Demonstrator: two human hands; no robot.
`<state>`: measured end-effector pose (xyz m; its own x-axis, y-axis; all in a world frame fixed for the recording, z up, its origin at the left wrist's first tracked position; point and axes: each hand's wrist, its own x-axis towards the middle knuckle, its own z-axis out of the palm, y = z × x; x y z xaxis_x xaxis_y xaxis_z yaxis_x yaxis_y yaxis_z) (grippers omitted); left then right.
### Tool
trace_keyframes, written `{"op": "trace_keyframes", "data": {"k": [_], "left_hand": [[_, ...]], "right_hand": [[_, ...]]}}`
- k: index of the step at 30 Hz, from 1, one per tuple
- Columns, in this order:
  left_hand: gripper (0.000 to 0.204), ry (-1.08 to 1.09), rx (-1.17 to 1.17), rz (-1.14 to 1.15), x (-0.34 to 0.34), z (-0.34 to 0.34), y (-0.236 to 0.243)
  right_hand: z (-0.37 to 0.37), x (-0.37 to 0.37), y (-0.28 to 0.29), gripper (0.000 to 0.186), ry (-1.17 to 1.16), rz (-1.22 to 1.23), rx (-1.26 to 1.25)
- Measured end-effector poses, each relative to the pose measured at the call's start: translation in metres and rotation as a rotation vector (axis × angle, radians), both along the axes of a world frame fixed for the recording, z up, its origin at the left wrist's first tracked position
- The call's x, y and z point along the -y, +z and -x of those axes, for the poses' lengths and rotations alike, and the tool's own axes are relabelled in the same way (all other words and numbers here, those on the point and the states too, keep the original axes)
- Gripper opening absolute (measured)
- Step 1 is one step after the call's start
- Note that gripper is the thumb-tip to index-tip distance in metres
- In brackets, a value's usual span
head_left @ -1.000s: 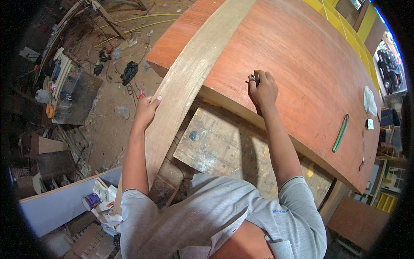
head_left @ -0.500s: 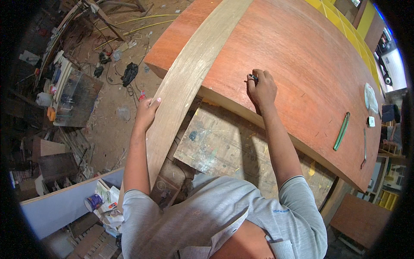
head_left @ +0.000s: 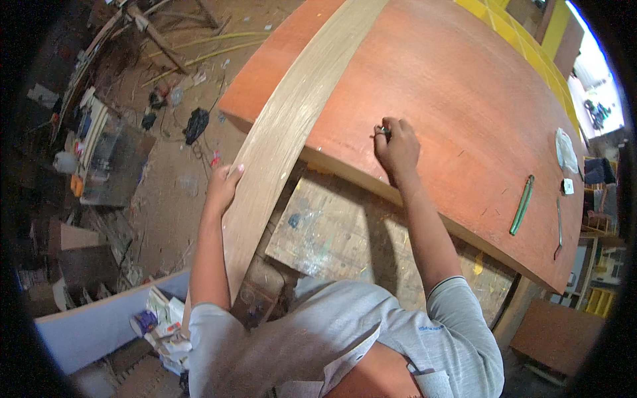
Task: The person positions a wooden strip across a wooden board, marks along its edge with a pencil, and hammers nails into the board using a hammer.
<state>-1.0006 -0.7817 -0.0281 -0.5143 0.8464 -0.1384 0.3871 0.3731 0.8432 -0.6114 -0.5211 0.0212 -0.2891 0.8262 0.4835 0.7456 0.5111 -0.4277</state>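
My left hand (head_left: 223, 189) is closed round the left edge of a long pale wooden plank (head_left: 294, 109), which runs diagonally over a large reddish plywood panel (head_left: 438, 86) and down toward my body. My right hand (head_left: 397, 146) is closed on a small dark green object (head_left: 385, 131) just above the panel, right of the plank and near the panel's front edge; what the object is I cannot make out. A green-handled tool (head_left: 521, 204), a thin metal rod (head_left: 559, 225), a white plastic bag (head_left: 565, 151) and a small white item (head_left: 567, 186) lie on the panel's right part.
Beneath the panel is a paint-stained board (head_left: 332, 232). The dirt floor (head_left: 172, 152) at left holds hoses, a black bag (head_left: 196, 125), scrap wood and debris. A grey board (head_left: 99, 331) stands at lower left, beside crumpled packaging. Yellow panels (head_left: 504, 23) are behind, shelving at right.
Both hands sit a little lower in the picture, the right also slightly further left, as the view shifts a little. Both keep their grips.
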Motion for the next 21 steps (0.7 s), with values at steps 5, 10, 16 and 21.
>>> {"op": "trace_keyframes", "data": {"k": [5, 10, 16, 21], "left_hand": [[0.041, 0.008, 0.074, -0.043, 0.002, -0.012, 0.005], [0.04, 0.079, 0.088, -0.051, 0.008, -0.012, -0.006], [0.039, 0.089, 0.015, -0.075, 0.001, -0.022, 0.005], [0.04, 0.097, 0.015, -0.058, 0.005, -0.015, -0.002]], "right_hand": [[-0.003, 0.002, -0.003, 0.02, 0.022, 0.026, 0.021], [-0.004, 0.002, 0.002, 0.023, 0.031, 0.031, 0.029], [-0.005, -0.001, -0.001, 0.023, 0.025, 0.013, 0.02], [-0.003, -0.001, 0.0, 0.023, 0.035, 0.012, 0.018]]}}
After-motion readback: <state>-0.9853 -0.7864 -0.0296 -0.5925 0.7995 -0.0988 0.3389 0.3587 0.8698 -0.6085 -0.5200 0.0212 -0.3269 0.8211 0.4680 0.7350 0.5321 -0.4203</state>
